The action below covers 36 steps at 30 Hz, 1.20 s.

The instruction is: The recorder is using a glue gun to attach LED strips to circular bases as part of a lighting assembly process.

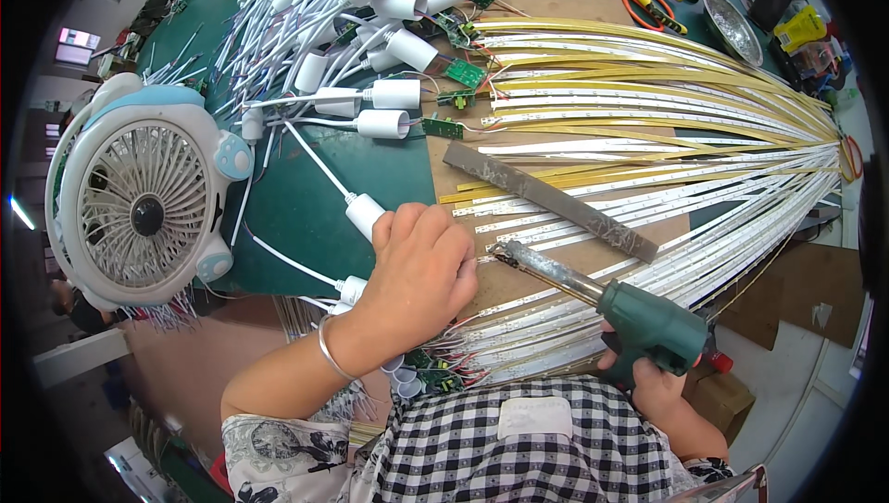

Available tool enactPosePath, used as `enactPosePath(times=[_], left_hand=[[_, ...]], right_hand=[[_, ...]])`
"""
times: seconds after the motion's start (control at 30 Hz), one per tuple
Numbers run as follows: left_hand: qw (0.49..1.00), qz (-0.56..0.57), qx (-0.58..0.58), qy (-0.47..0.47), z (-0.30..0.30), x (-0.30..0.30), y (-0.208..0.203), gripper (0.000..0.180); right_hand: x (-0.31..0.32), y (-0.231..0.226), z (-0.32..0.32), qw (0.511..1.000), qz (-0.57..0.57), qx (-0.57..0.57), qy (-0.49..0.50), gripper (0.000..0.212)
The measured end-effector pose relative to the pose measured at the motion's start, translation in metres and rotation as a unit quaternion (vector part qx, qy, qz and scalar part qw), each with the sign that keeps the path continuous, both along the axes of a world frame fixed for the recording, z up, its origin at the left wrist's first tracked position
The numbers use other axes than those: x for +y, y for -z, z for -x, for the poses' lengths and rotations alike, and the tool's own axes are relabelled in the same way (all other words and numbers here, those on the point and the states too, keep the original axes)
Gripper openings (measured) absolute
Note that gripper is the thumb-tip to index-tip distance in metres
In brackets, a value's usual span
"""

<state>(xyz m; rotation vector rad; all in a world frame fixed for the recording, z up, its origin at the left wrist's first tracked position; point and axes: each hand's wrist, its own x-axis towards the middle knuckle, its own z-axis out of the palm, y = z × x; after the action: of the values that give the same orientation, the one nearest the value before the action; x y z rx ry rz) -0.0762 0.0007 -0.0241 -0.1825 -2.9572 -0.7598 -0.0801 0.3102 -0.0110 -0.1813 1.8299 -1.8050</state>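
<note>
While the right hand (657, 386) grips the handle of a green soldering gun (654, 322), its fingers wrapped around the grip, the metal tip (505, 251) points left, just beside the left hand (421, 267). The left hand's fingers are curled and drawn together; the fingertips are hidden, so what they pinch cannot be told. A white cylindrical cap (364, 213) with a cable sits against the left hand's knuckles. White LED strips (556, 341) fan out beneath the gun and converge at the far right. A flat metal bar (551, 197) lies diagonally across the strips, beyond the gun's barrel. Further white caps and green circuit boards (465, 72) are heaped beyond the left hand. A fan (143, 211) stands at the left.
</note>
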Motion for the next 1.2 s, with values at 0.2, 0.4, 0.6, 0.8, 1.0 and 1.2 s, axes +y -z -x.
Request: enactPosePath(times=[0.2, 0.4, 0.6, 0.8, 1.0, 1.2], left_hand=[[1.0, 0.0, 0.009, -0.003, 0.0, 0.0, 0.001, 0.018], [1.0, -0.009, 0.001, -0.01, -0.001, 0.0, 0.001, 0.017], [1.0, -0.004, 0.005, -0.011, -0.002, 0.002, 0.001, 0.018], [1.0, -0.004, 0.004, -0.016, -0.002, 0.003, 0.001, 0.018], [1.0, -0.005, 0.005, -0.019, -0.002, 0.003, 0.001, 0.018], [1.0, -0.01, 0.014, -0.017, -0.002, 0.002, 0.002, 0.018]], right_hand=[[0.002, -0.005, 0.002, 1.0, -0.022, 0.005, -0.017, 0.051], [0.001, -0.011, 0.005, 0.984, -0.154, 0.066, -0.058, 0.025], [0.0, -0.007, 0.005, 0.98, -0.162, 0.097, -0.063, 0.026], [-0.006, -0.01, 0.012, 0.967, -0.17, 0.166, -0.092, 0.028], [-0.011, -0.01, 0.011, 0.97, -0.157, 0.166, -0.083, 0.028], [-0.012, -0.013, 0.011, 0.972, -0.164, 0.148, -0.083, 0.03]])
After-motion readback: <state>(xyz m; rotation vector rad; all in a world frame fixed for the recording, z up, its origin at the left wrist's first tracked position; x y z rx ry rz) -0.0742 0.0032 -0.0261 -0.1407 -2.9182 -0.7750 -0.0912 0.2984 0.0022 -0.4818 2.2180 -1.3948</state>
